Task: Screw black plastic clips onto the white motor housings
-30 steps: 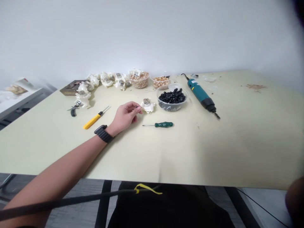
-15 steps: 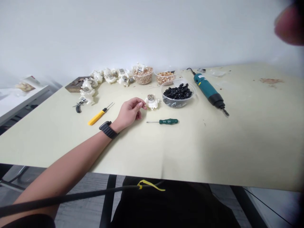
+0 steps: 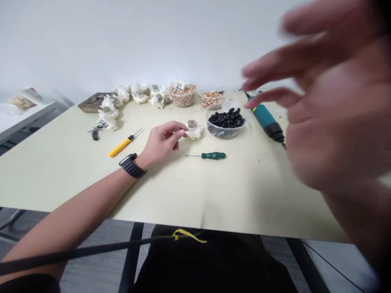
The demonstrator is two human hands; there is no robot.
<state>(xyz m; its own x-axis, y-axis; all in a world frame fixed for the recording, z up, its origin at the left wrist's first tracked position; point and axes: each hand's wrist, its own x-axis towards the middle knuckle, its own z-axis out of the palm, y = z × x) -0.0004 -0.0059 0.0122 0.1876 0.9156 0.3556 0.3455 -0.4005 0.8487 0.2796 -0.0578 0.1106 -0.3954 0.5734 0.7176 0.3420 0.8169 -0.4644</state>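
My left hand (image 3: 163,140), with a black watch on its wrist, rests on the table. Its thumb and forefinger are pinched together; a tiny dark spot shows between them, too small to name. Right beside those fingertips stands a white plastic part with a round metallic piece on top (image 3: 193,129). My right hand (image 3: 332,97) is raised close to the camera, blurred, fingers apart and holding nothing visible. Beyond its fingertips is a clear bowl of black pieces (image 3: 225,132). A green-handled screwdriver (image 3: 213,155) lies in front of the white part.
A yellow-handled screwdriver (image 3: 119,147) and black-handled cutters (image 3: 95,133) lie to the left. Several white plastic assemblies (image 3: 139,92) line the back near a wooden block (image 3: 91,103). Two tubs of small tan pieces (image 3: 183,99) stand behind. A teal power screwdriver (image 3: 265,117) is partly hidden.
My right hand has come far into view from the upper right, with its fingers spread. The left hand keeps its pinch beside the white part. The whole view has shifted slightly.
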